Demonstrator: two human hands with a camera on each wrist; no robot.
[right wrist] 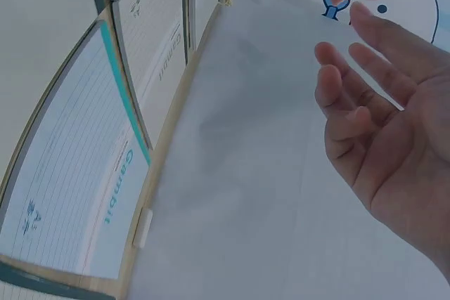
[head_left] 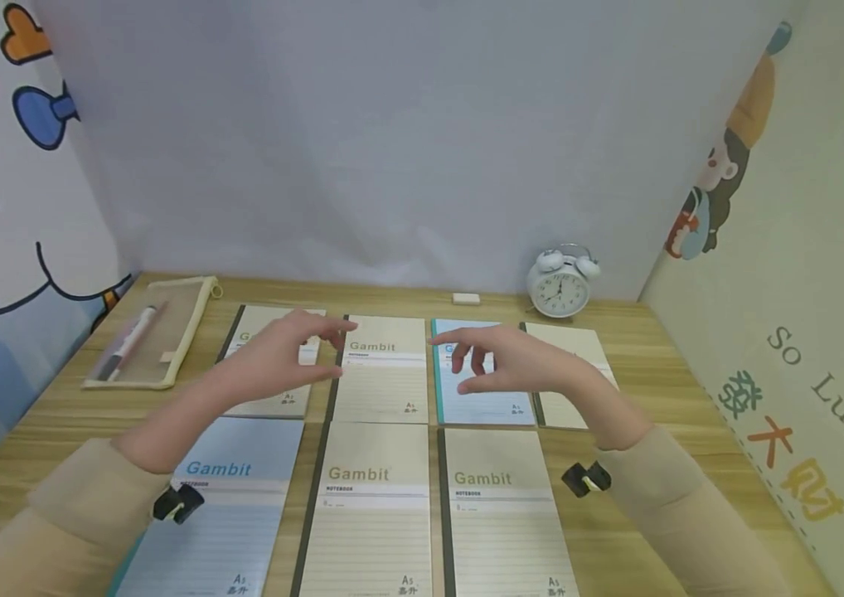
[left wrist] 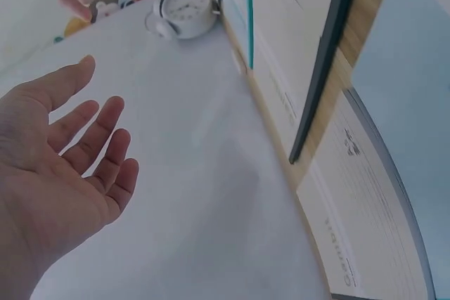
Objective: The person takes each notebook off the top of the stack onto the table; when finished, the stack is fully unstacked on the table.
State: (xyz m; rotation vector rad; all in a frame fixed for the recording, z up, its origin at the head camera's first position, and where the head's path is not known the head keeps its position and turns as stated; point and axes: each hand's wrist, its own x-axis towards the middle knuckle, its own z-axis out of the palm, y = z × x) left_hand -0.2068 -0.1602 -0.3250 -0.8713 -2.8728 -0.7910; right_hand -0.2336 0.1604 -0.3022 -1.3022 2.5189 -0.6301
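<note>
Desk: wooden tabletop (head_left: 653,365) walled by pale panels with cartoon prints at 9 and 3 o'clock.
Notebooks: seven "Gambit" covers in two rows; beige notebook (head_left: 383,369) at 12 o'clock, blue notebook (head_left: 477,390) just right of it.
Left hand (head_left: 283,352): raised above the far row at 11 o'clock, fingers loosely spread, holding nothing.
Right hand (head_left: 511,361): above the blue notebook at 1 o'clock, fingers relaxed, empty.
Alarm clock (head_left: 560,282): white, at 1 o'clock by the back wall.
Pencil case (head_left: 157,332): mesh, at 10 o'clock.
</note>
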